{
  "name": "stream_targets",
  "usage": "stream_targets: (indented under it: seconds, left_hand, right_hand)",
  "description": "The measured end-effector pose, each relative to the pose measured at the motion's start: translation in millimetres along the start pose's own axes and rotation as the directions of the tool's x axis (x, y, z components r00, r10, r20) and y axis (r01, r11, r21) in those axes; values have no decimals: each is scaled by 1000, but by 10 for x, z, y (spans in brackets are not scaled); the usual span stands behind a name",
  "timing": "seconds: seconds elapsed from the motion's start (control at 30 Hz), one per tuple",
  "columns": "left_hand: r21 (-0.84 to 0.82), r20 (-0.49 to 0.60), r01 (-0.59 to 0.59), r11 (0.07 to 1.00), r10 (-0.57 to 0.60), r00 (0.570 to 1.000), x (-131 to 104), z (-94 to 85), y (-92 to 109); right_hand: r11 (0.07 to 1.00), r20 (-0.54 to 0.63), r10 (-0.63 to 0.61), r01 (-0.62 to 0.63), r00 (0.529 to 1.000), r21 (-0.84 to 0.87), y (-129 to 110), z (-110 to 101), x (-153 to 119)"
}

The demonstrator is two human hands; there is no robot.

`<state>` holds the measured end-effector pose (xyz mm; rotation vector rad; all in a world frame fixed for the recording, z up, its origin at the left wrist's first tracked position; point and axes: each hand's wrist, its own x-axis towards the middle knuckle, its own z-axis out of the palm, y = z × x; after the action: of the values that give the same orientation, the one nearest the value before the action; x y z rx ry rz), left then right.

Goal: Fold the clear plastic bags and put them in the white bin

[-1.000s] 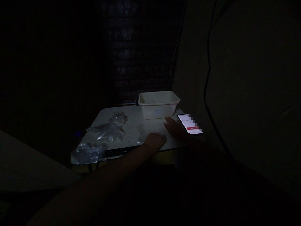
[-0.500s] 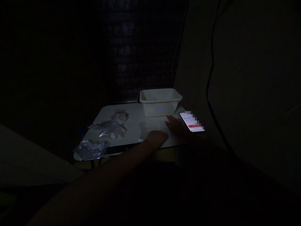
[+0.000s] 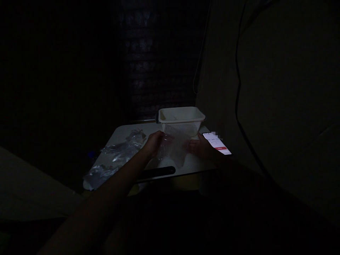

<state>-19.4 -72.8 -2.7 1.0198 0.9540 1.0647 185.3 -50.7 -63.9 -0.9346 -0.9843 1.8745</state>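
Note:
A clear plastic bag (image 3: 174, 143) is held up between my two hands, just in front of a white plastic tub (image 3: 182, 120). My left hand (image 3: 154, 143) grips its left edge, with the thumb toward the top. On the other side my right hand (image 3: 199, 147) is closed on the right edge, its fingers curled behind or against the film. The bag looks flat and thin; whether anything is in it is too dark to tell. Both hands are above the white table (image 3: 151, 164).
Crumpled clear plastic bags (image 3: 119, 150) lie on the table's left side. A lit phone (image 3: 217, 143) lies at the right edge, beside my right hand. A dark slot (image 3: 159, 172) runs along the near edge. A black cable (image 3: 237, 95) hangs down the right wall.
The bag lay flat on the table under my hands; now it is lifted and held upright. My left hand has moved left and up to the bag's left edge.

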Motion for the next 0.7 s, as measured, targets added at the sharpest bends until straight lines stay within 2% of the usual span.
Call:
stream_targets:
  seconds: [0.07, 0.13, 0.23, 0.33, 0.4, 0.5, 0.57, 0.63, 0.7]
  left_hand:
    - [-91, 41, 113, 989, -109, 993, 13, -61, -1]
    - [-133, 60, 159, 978, -152, 987, 26, -120, -21]
    - [-116, 74, 202, 973, -194, 978, 24, -188, -46]
    - [-19, 86, 298, 954, -296, 951, -6, -215, -62]
    - [52, 35, 341, 939, -343, 939, -19, -213, -93]
    - [100, -92, 291, 951, -283, 955, 0, -206, -177]
    - [93, -134, 229, 969, -215, 967, 33, -210, -235]
    - [82, -156, 179, 980, -165, 974, 67, -220, -279]
    - [90, -182, 154, 984, -136, 974, 92, -233, -304]
  right_hand:
    - [998, 145, 63, -66, 987, 18, 12, 108, -56]
    - [997, 211, 65, -52, 975, -64, 14, 221, -97]
    - [958, 173, 18, 33, 985, -286, 28, 331, -120]
    - [875, 144, -107, 162, 984, -455, 73, 336, -112]
    - [809, 164, -181, 241, 970, -536, 104, 301, -104]
    - [735, 176, -222, 283, 959, -616, 130, 239, -97]
    - [792, 147, -200, 248, 969, -558, 133, 211, -97]
    - [886, 107, -149, 181, 983, -427, 127, 200, -101]
    - [938, 85, -96, 119, 992, -325, 115, 205, -107]
